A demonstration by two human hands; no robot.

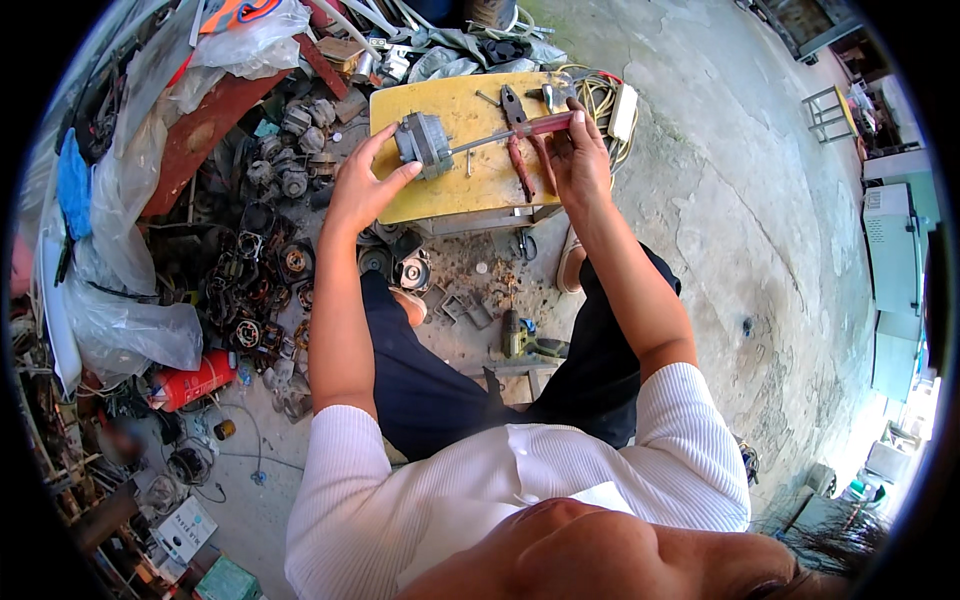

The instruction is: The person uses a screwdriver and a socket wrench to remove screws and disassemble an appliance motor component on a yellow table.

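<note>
My left hand (362,187) grips a small grey metal electric motor (428,146) between thumb and fingers, at the left of a yellow-topped worktable (402,207). In my right hand (583,163) is a screwdriver (543,125) with a red handle, held near the handle's end. Its long shaft points left, and the tip meets the motor's right side. Beneath the screwdriver lie pliers (521,168) with red handles and dark jaws. A loose bolt (487,98) rests at the back of the tabletop. Partly behind the right hand is a metal tool head (548,93).
Motor parts (290,165) and dark coils (255,260) pile up on the left. A green cordless drill (520,335) stands on the floor between my legs, with scissors (524,245) near the table. Coiled cable (597,92) lies behind its right corner. Concrete floor (740,210) stretches right.
</note>
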